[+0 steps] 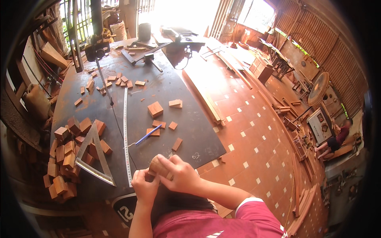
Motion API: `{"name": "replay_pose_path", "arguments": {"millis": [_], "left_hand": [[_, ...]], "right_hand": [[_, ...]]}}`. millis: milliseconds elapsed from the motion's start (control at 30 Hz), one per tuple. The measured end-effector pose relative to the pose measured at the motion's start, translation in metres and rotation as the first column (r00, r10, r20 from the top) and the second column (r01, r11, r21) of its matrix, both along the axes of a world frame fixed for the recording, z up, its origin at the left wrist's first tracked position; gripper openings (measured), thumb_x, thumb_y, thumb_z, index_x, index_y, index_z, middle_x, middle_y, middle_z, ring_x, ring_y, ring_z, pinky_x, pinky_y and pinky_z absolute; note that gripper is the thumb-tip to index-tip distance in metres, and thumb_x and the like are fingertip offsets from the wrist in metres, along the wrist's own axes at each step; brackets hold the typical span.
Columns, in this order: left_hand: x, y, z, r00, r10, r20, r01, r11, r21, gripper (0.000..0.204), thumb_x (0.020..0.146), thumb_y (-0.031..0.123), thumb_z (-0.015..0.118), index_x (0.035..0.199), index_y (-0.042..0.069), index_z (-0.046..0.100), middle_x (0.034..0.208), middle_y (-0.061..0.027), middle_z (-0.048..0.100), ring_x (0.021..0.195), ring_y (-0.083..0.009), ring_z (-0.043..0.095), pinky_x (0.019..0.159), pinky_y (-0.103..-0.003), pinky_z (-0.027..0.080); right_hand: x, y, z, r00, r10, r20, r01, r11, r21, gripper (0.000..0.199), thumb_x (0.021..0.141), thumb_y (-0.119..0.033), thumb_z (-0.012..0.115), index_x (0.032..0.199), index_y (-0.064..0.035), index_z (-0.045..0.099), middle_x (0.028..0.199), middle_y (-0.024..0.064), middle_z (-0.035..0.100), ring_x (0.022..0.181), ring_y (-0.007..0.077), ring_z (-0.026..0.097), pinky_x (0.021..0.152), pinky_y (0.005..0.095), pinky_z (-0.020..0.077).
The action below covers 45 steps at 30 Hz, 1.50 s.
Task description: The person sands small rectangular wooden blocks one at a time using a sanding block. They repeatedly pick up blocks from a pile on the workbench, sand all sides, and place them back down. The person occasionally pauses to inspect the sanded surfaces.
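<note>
Close to my body, at the table's near edge, a light brown wooden block is between my two hands. My right hand wraps it from the right, thumb and fingers closed around it. My left hand pinches at its lower left side, and the fingers partly hide the block. Beyond my hands a blue pen lies across a small flat wood piece. Near it are a larger wooden cube and a small offcut. A white ruler strip runs along the dark table.
A metal triangle square leans on a heap of wooden blocks at the left. A thin saw blade comes down to the table, with small offcuts beside it. Clamps lie farther back. Another person sits at the far right.
</note>
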<state>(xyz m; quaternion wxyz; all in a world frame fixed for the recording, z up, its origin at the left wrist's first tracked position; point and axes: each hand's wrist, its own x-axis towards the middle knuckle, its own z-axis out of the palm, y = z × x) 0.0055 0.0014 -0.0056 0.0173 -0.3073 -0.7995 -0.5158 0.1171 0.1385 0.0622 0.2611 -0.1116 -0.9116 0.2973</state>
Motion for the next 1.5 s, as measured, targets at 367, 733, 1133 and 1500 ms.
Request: {"name": "replay_pose_path", "arguments": {"millis": [367, 733, 1133, 1500], "left_hand": [[0.001, 0.001, 0.001, 0.999, 0.0, -0.033, 0.0, 1.0, -0.002, 0.023, 0.072, 0.007, 0.088, 0.086, 0.003, 0.071, 0.08, -0.0113, 0.065, 0.071, -0.0309, 0.064, 0.065, -0.042, 0.052], [0.002, 0.003, -0.002, 1.0, 0.002, -0.022, -0.001, 1.0, 0.027, 0.024, 0.072, 0.007, 0.089, 0.089, 0.003, 0.073, 0.079, -0.0107, 0.065, 0.071, -0.0307, 0.064, 0.064, -0.042, 0.053], [0.004, 0.002, 0.0, 0.999, -0.012, -0.043, 0.013, 1.0, 0.024, 0.025, 0.071, 0.007, 0.089, 0.087, 0.002, 0.07, 0.079, -0.0115, 0.065, 0.071, -0.0317, 0.064, 0.064, -0.043, 0.052], [0.003, -0.001, -0.002, 0.998, -0.014, -0.066, 0.014, 1.0, -0.007, 0.025, 0.072, 0.009, 0.09, 0.089, 0.005, 0.072, 0.081, -0.0119, 0.065, 0.073, -0.0341, 0.065, 0.065, -0.044, 0.053]], "right_hand": [[0.004, -0.015, 0.001, 0.999, 0.051, 0.005, -0.051, 0.998, 0.03, 0.071, 0.082, -0.019, 0.084, 0.147, -0.0027, 0.06, 0.103, 0.019, 0.065, 0.082, 0.0379, 0.072, 0.073, 0.0423, 0.0621], [-0.002, -0.001, 0.003, 0.998, -0.059, 0.01, 0.059, 0.997, 0.051, 0.07, 0.081, -0.016, 0.083, 0.146, -0.0027, 0.062, 0.1, 0.0167, 0.064, 0.081, 0.0348, 0.072, 0.072, 0.0403, 0.0613], [0.007, -0.019, 0.0, 0.999, 0.051, -0.003, -0.05, 0.992, 0.114, 0.071, 0.08, -0.018, 0.084, 0.146, -0.0024, 0.061, 0.103, 0.0177, 0.065, 0.083, 0.0363, 0.072, 0.074, 0.0416, 0.0619], [0.001, -0.01, 0.008, 0.997, 0.081, 0.005, -0.081, 0.99, 0.115, 0.071, 0.083, -0.02, 0.082, 0.147, -0.0013, 0.059, 0.101, 0.0184, 0.062, 0.085, 0.0368, 0.07, 0.078, 0.0433, 0.0604]]}}
